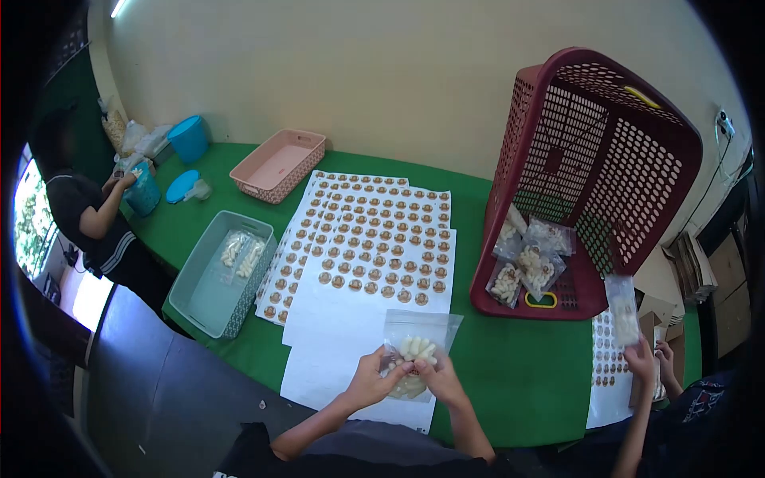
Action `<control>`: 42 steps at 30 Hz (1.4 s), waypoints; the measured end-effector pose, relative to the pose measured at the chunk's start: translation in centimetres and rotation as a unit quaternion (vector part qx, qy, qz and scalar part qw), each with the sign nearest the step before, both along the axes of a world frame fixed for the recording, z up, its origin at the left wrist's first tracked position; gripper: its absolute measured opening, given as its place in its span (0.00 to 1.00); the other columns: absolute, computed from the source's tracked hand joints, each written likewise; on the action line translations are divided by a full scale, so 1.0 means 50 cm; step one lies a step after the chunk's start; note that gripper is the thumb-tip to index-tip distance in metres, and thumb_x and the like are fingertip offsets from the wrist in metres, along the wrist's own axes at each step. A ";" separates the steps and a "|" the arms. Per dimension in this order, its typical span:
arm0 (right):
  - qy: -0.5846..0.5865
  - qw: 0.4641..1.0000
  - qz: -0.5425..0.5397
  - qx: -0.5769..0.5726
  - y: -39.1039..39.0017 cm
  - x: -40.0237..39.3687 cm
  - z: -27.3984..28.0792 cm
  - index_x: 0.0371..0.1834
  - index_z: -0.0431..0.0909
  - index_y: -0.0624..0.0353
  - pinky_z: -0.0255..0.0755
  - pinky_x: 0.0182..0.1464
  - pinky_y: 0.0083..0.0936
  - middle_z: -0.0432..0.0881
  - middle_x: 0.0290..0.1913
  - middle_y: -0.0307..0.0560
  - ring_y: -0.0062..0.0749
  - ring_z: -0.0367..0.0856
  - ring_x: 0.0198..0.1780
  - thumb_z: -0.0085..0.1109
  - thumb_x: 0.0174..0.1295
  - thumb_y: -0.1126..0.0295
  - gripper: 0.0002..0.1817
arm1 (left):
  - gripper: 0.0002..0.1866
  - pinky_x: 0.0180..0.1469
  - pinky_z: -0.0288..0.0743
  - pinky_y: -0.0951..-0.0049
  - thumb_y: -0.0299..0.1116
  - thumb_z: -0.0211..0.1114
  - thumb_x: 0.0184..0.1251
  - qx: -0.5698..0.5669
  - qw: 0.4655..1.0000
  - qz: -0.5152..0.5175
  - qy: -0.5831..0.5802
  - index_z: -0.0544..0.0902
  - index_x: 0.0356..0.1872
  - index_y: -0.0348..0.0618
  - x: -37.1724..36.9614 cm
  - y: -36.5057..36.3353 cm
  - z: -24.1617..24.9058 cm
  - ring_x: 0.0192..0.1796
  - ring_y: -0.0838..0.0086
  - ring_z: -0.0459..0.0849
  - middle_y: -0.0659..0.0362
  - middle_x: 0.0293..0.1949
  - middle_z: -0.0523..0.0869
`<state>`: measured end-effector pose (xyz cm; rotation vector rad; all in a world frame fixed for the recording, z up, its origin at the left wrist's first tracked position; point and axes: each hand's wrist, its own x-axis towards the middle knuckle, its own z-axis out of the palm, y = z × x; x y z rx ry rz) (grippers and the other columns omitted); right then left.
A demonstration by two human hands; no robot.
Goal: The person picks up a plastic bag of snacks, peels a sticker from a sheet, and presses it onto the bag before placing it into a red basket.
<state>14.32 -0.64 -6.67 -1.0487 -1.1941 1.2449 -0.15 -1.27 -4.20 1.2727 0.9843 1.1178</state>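
Observation:
Both my hands are on a clear zip bag (416, 348) of pale, finger-shaped pieces, above the lower part of the white sticker sheets (362, 319). My left hand (374, 379) grips the bag's left side, and my right hand (441, 380) grips its right side. The thumbs meet near the middle of the bag, over a small brownish spot. The bag's flat top edge points away from me. Rows of round brown stickers cover the upper part of the sheets.
A maroon basket (516, 159) with filled bags (538, 267) stands right. Left are a green tray (195, 275) with two bags, a pink basket (279, 163) and a blue tub (188, 139). One person stands far left; another person's hand (640, 358) holds a bag at right.

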 end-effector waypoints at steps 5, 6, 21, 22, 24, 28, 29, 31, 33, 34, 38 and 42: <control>-0.077 0.993 0.087 -0.029 -0.010 0.018 0.044 0.39 0.73 0.67 0.68 0.31 0.19 0.79 0.29 0.46 0.19 0.74 0.30 0.49 0.57 0.62 0.17 | 0.20 0.42 0.69 0.76 0.32 0.62 0.52 -0.017 0.996 -0.058 0.061 0.67 0.43 0.31 -0.001 -0.001 0.009 0.41 0.76 0.75 0.53 0.38 0.76; -0.128 0.989 0.073 -0.012 -0.008 0.019 0.047 0.36 0.74 0.67 0.68 0.30 0.20 0.78 0.25 0.46 0.19 0.74 0.28 0.50 0.56 0.62 0.16 | 0.23 0.42 0.69 0.76 0.33 0.63 0.51 -0.010 0.996 -0.067 0.050 0.66 0.44 0.31 -0.001 0.000 0.015 0.42 0.75 0.74 0.52 0.40 0.75; -0.113 0.993 0.042 0.005 -0.019 0.021 -0.018 0.44 0.67 0.64 0.67 0.29 0.24 0.76 0.24 0.51 0.31 0.75 0.26 0.32 0.59 0.47 0.28 | 0.19 0.41 0.70 0.79 0.35 0.66 0.49 -0.163 0.979 -0.120 -0.020 0.76 0.40 0.33 -0.014 0.029 0.019 0.39 0.78 0.76 0.57 0.35 0.80; -0.114 0.993 0.043 0.007 -0.017 0.024 -0.018 0.44 0.67 0.64 0.67 0.29 0.24 0.76 0.24 0.51 0.31 0.75 0.26 0.32 0.59 0.47 0.28 | 0.19 0.41 0.70 0.79 0.35 0.66 0.49 -0.162 0.979 -0.119 -0.021 0.76 0.40 0.33 -0.014 0.028 0.022 0.39 0.78 0.76 0.57 0.35 0.80; -0.161 0.982 0.085 -0.040 -0.017 0.029 -0.009 0.47 0.64 0.63 0.66 0.32 0.26 0.76 0.27 0.53 0.34 0.75 0.29 0.26 0.58 0.42 0.34 | 0.16 0.40 0.70 0.80 0.33 0.64 0.51 -0.153 0.984 -0.092 0.022 0.76 0.39 0.33 -0.014 0.025 0.024 0.36 0.80 0.77 0.58 0.33 0.81; -0.124 0.990 0.070 -0.002 -0.016 0.012 0.008 0.47 0.65 0.63 0.66 0.35 0.26 0.76 0.30 0.55 0.35 0.75 0.33 0.27 0.58 0.42 0.33 | 0.15 0.39 0.70 0.80 0.32 0.63 0.51 -0.133 0.987 -0.088 0.015 0.77 0.39 0.34 -0.011 0.022 0.022 0.35 0.81 0.77 0.59 0.32 0.81; -0.129 0.989 0.075 0.003 -0.017 0.013 0.012 0.47 0.64 0.64 0.66 0.37 0.26 0.75 0.31 0.56 0.36 0.75 0.35 0.28 0.58 0.43 0.33 | 0.14 0.38 0.70 0.81 0.31 0.63 0.51 -0.133 0.988 -0.078 0.008 0.77 0.38 0.34 -0.010 0.021 0.022 0.35 0.82 0.77 0.59 0.32 0.81; -0.133 0.988 0.081 0.008 -0.017 0.010 0.017 0.47 0.64 0.65 0.65 0.40 0.26 0.75 0.33 0.57 0.37 0.75 0.37 0.29 0.58 0.43 0.33 | 0.13 0.38 0.71 0.81 0.31 0.63 0.52 -0.134 0.989 -0.066 0.002 0.78 0.38 0.35 -0.009 0.020 0.023 0.35 0.82 0.77 0.59 0.32 0.81; -0.108 0.991 0.070 0.030 -0.019 0.004 0.020 0.47 0.64 0.67 0.66 0.41 0.24 0.76 0.35 0.54 0.33 0.74 0.39 0.37 0.59 0.48 0.29 | 0.18 0.42 0.69 0.79 0.33 0.61 0.53 -0.103 0.989 -0.100 0.020 0.72 0.43 0.34 -0.011 0.020 0.026 0.40 0.79 0.75 0.57 0.37 0.78; -0.107 0.991 0.070 0.028 -0.020 0.004 0.020 0.47 0.64 0.67 0.66 0.41 0.24 0.76 0.35 0.54 0.33 0.74 0.39 0.37 0.59 0.48 0.29 | 0.18 0.42 0.69 0.79 0.33 0.61 0.53 -0.105 0.989 -0.100 0.021 0.72 0.43 0.34 -0.010 0.017 0.023 0.40 0.79 0.75 0.57 0.37 0.78; 0.040 0.990 0.098 -0.090 -0.026 0.007 0.029 0.45 0.67 0.70 0.67 0.41 0.18 0.76 0.37 0.48 0.23 0.73 0.38 0.46 0.59 0.60 0.21 | 0.25 0.52 0.60 0.75 0.37 0.59 0.54 -0.015 0.999 -0.016 -0.026 0.60 0.50 0.38 0.000 0.013 -0.020 0.50 0.72 0.67 0.53 0.44 0.69; 0.049 0.994 0.056 -0.078 -0.036 -0.002 0.024 0.40 0.72 0.69 0.69 0.36 0.15 0.78 0.33 0.43 0.19 0.74 0.33 0.51 0.57 0.66 0.15 | 0.26 0.55 0.56 0.73 0.36 0.58 0.55 -0.003 0.999 -0.016 -0.042 0.58 0.51 0.38 -0.004 0.016 -0.004 0.54 0.71 0.63 0.52 0.46 0.67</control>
